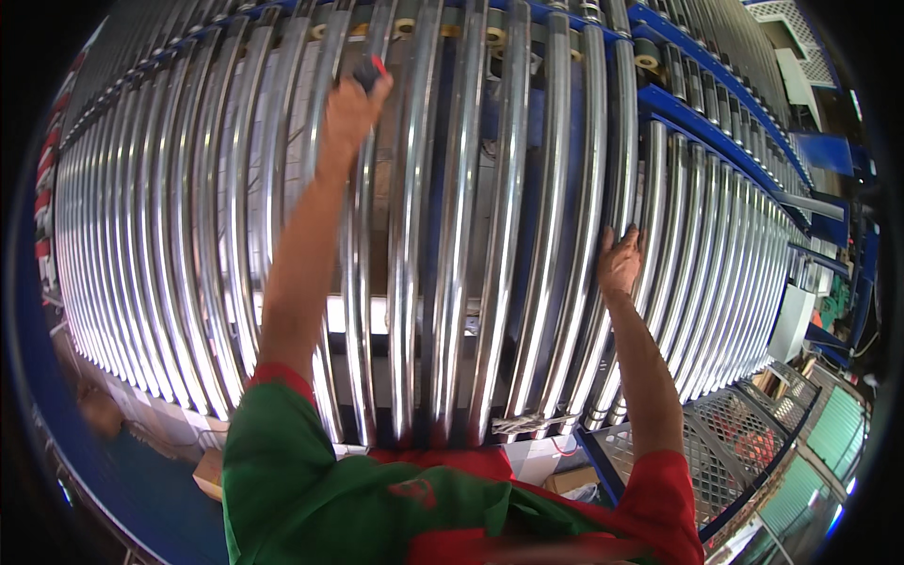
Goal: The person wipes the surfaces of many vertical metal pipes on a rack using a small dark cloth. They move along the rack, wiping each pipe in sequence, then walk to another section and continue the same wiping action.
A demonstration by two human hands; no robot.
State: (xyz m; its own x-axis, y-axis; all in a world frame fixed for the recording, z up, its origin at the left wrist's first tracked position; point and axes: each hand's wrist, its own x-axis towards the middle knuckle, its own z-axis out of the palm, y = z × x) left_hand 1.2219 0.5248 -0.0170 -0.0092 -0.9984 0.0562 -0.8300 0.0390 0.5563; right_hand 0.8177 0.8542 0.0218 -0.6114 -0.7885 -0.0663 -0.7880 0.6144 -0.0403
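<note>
A wide bed of shiny metal rollers (509, 207) runs under both my arms. My left hand (350, 111) reaches to the far side of the bed, closed around a small dark tool with a red part (371, 73). What kind of tool it is cannot be made out. Farther right and nearer to me, my right hand (620, 264) rests on the rollers with its fingers stretched out and apart. I see nothing held in it.
Blue frame rails (720, 141) edge the rollers at the right. A grey bundle of strands (533, 424) lies across the near roller ends. A metal mesh platform (725, 443) stands at the lower right, and a cardboard box (209, 474) sits at the lower left.
</note>
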